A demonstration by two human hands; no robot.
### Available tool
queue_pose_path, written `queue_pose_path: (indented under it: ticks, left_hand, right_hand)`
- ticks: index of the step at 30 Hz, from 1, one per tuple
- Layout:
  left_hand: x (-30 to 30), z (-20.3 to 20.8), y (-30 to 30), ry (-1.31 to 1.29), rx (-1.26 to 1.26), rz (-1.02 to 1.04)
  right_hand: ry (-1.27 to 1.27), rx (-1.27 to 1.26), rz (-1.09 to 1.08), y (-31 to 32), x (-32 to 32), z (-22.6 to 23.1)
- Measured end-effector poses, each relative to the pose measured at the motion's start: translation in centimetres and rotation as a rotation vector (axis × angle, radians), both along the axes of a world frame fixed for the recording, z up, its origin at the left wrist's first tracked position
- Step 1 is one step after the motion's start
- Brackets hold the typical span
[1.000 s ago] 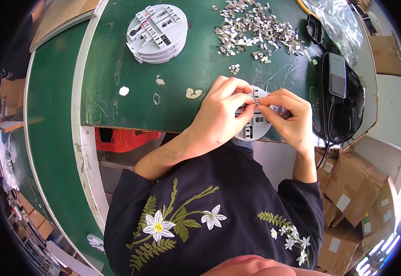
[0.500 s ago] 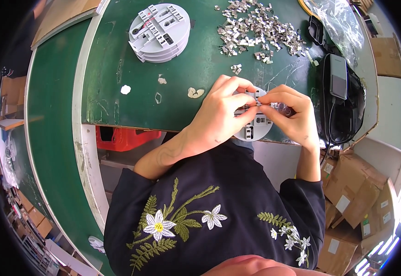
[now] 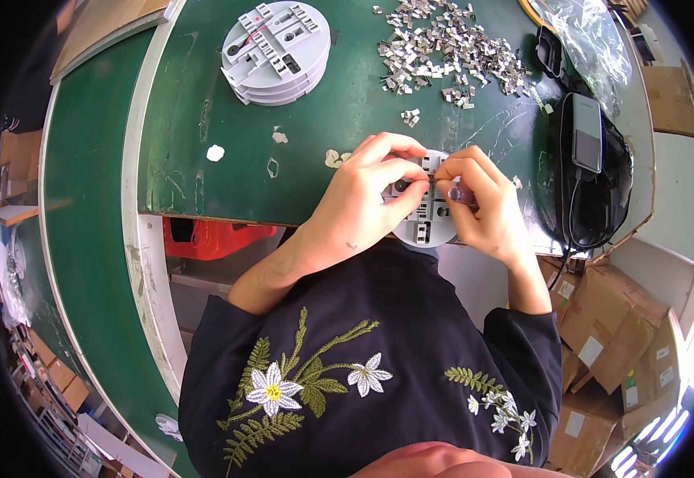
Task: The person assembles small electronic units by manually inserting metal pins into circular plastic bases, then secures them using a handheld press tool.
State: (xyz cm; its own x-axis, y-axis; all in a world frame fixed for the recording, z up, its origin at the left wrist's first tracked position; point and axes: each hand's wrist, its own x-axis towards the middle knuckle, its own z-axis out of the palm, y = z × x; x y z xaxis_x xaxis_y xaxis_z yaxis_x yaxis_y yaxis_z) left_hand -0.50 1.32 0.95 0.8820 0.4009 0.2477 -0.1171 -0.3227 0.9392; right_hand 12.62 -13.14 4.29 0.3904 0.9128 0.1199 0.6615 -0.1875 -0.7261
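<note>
Slightly leftward along the near edge of the bench point(image 3: 239, 187), the grey disc point(image 3: 427, 220) has been shifted, its middle seemingly still being worked, the left hand point(image 3: 363, 199) pinched together over it, a purplish handle point(image 3: 462, 196) clamped in the right hand point(image 3: 486, 205).

The bare left hand point(image 3: 361, 201) is now sitting farther left and partly covering a cream-coloured, irregular patch point(image 3: 333, 158) on the tabletop that was showing whole before. The round, light-grey plastic disc point(image 3: 443, 232) is also lying farther left. The bare right hand point(image 3: 488, 203) is shifting left, its fingers curling more tightly, and a translucent purplish object point(image 3: 462, 195) is now appearing between its fingers and thumb instead of beside the palm.
</note>
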Motion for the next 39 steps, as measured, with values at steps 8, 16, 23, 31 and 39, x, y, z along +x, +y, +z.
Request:
queue_pose_path:
  ticks: [8, 16, 23, 31, 39]
  left_hand:
    - [-0.4, -0.2, -0.1, 0.006, -0.105, 0.046]
    - [-0.4, -0.5, -0.1, -0.011, -0.115, 0.047]
    - [-0.4, -0.5, -0.1, -0.015, -0.116, 0.042]
    - [-0.4, -0.2, -0.3, -0.066, -0.02, 0.057]
    - [0.8, -0.8, -0.6, -0.152, 0.36, 0.035]
  right_hand:
    - [-0.172, 0.011, 0.033, 0.1, -0.8, -0.8]
    - [-0.362, -0.013, 0.034, 0.5, -2.0, 0.3]
    - [-0.292, -0.069, 0.045, 0.6, -2.0, 1.1]
    - [-0.066, -0.021, -0.019, 0.4, -0.7, 1.2]
    - [0.284, 0.044, -0.313, 0.4, 0.7, 3.1]
